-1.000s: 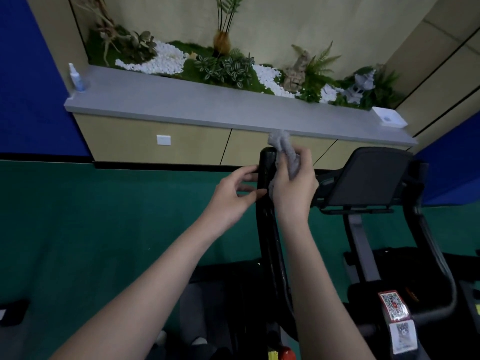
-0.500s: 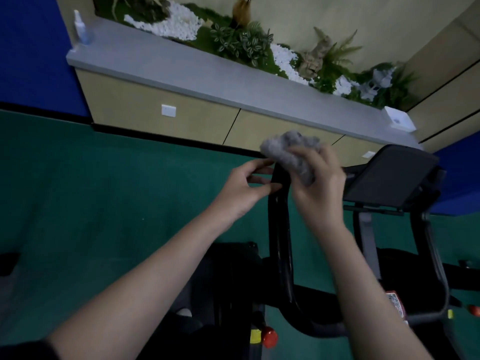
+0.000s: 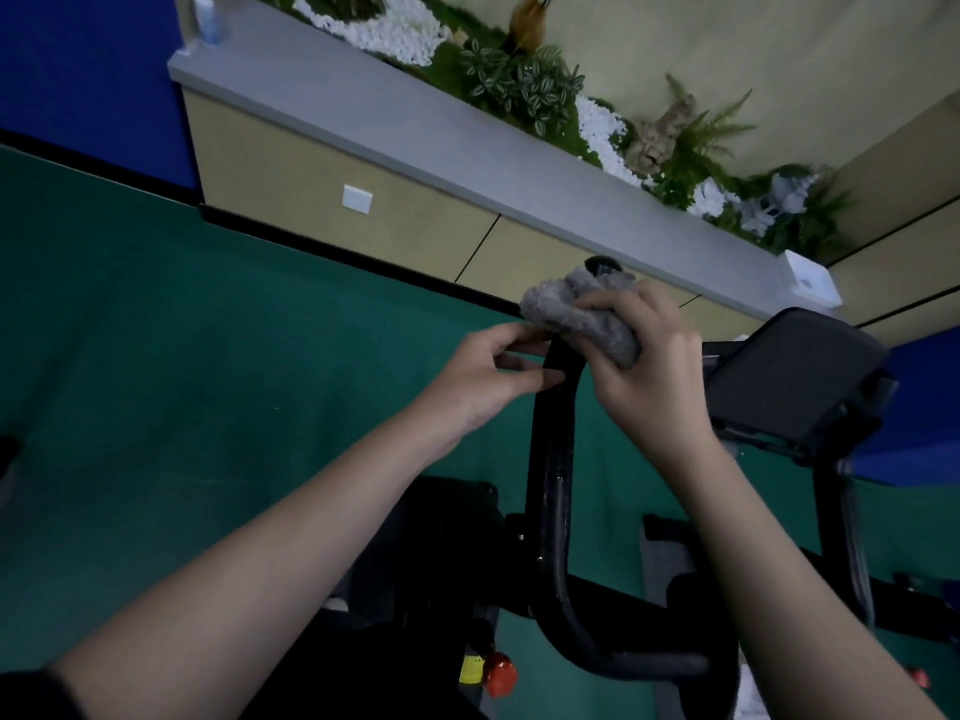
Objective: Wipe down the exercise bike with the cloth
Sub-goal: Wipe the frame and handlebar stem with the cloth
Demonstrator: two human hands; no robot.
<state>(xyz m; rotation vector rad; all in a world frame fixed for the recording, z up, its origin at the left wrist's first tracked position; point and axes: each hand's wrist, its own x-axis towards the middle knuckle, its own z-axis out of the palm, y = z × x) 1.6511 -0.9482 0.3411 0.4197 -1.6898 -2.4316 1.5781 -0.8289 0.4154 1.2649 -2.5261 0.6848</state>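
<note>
While my right hand (image 3: 644, 366) clenches the grey fluffy cloth (image 3: 582, 317) in a wad against the upper end of the black glossy tubular handlebar (image 3: 553, 459) of the exercise bike (image 3: 441, 553), just under the bar's round tip, my left hand (image 3: 483, 376) sits at the tube's left side. Its fingers are curled, with thumb and forefinger tips touching the bar. I cannot tell whether they pinch it or only steady it.

Handling, judged:
- Cloth: light, soft, squashes easily, and should mould round the tube. A loose lobe pokes out left of my fingers and could drag, so tuck it in.
- Handlebar: rigid, probably slick, and fixed to a heavy frame, so it should take firm pressure without shifting.

Hold: keep the cloth bunched in the palm, fingers wrapped over the tube through the fabric. The left hand braces lower on the bare bar.

The dark flat console panel (image 3: 795, 376) stands just right of the cloth hand.
</note>
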